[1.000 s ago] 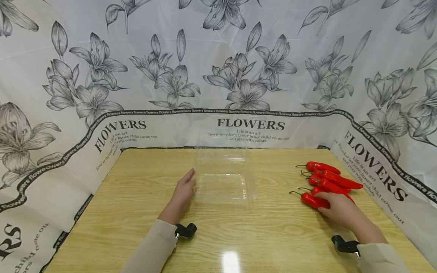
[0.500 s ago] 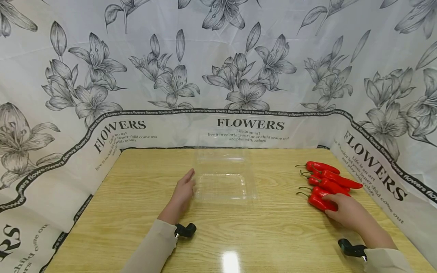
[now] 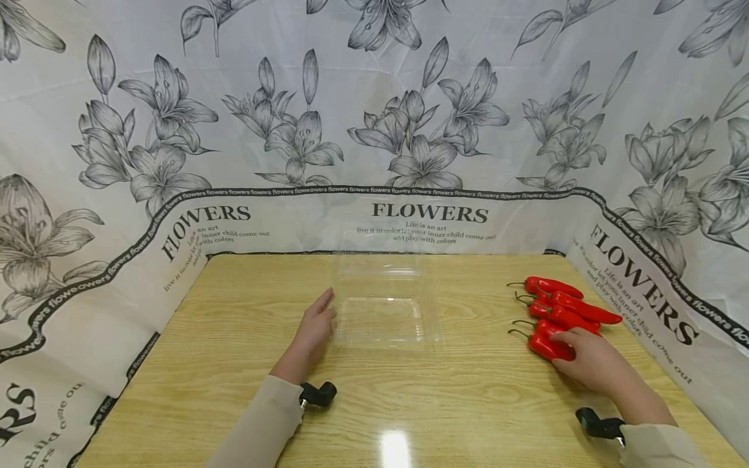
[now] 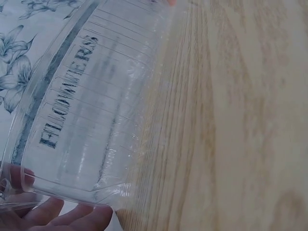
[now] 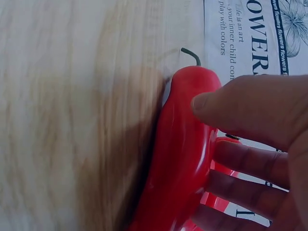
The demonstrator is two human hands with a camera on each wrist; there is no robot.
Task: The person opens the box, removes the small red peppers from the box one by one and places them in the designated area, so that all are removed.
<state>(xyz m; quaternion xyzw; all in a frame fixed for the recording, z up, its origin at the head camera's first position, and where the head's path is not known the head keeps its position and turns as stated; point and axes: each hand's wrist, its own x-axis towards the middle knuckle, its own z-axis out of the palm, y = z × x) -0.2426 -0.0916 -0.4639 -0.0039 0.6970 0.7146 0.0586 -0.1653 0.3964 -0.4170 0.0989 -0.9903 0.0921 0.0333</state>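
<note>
Near the middle of the table lies a clear plastic hinged container [image 3: 380, 322] with its lid raised toward the back. My left hand [image 3: 315, 328] is at its left side. In the left wrist view the thumb shows through the plastic and the other fingers [image 4: 96, 217] touch the edge, holding it. At the right, my right hand [image 3: 591, 361] holds the nearest red chili pepper [image 5: 180, 139]. The thumb lies on the pepper near its stem end, and the fingers [image 5: 250, 161] are along its other side. Its lower end is out of the right wrist view.
Several more red chili peppers [image 3: 564, 305] lie side by side just beyond the held one, green stems pointing left. The wooden table [image 3: 246, 305] is bounded by white flower-printed cloth [image 3: 304, 224] at the back and both sides.
The right hand has brought the nearest pepper rightward against the others, then shifted slightly left along it while the pepper stayed in place. The left hand and container have not moved.
</note>
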